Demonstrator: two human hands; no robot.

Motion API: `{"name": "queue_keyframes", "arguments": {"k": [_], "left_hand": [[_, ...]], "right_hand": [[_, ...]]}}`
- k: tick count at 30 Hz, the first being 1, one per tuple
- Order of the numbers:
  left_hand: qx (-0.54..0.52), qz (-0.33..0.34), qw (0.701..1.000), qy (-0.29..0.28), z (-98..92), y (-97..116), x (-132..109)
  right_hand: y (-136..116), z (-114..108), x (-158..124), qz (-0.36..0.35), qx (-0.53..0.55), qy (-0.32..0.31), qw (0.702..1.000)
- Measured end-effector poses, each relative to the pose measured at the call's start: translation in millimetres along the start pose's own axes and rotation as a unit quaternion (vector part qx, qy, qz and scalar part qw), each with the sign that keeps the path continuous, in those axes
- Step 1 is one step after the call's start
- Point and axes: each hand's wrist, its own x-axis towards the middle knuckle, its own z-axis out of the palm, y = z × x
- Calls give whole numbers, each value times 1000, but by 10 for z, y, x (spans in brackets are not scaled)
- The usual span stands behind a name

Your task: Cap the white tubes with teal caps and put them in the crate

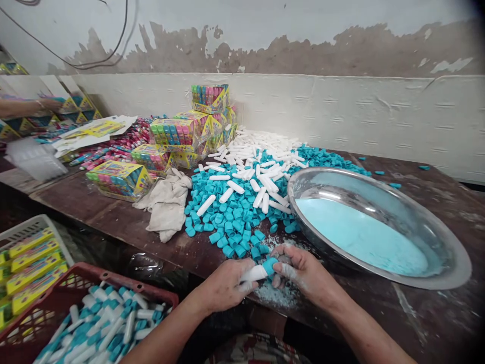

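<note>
A white plastic tube [253, 274] lies in my left hand [226, 284], its fingers wrapped round the body. At the tube's right end sits a turquoise cap [270, 265], which my right hand [297, 268] pinches between thumb and fingers. Powder coats the fingertips of both hands. Just beyond them spreads a heap of loose turquoise caps [231, 222], with white tubes [242, 146] scattered on top and piled behind. To the right, a wide metal basin [450, 258] holds pale blue powder [352, 232].
A red crate [94, 273] of capped tubes stands low at the left, beside a white basket [41, 222] of yellow boxes. Packed display boxes [172, 134] and a cloth [166, 202] lie on the table [170, 255]. Another person's arm [22, 107] reaches in at far left.
</note>
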Motion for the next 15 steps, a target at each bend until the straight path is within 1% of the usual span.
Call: {"name": "queue_keyframes", "arguments": {"k": [3,5,8,10,12,15], "left_hand": [[-13,8,1000,-24,6,6,48],[15,3,999,-35,33,13,89],[104,-21,994,-30,99,51,146],[180,-50,982,-30,141,97,176],[249,-74,965,-36,164,152,205],[311,-82,946,-37,165,221,253]], "right_hand": [[22,-22,-17,21,-4,-18,1000],[30,-46,-22,32,6,-25,999],[38,-84,-22,47,23,-44,998],[49,-99,-17,70,49,-50,995],[61,-97,-7,104,88,-43,990],[50,-65,12,137,121,-15,983]]}}
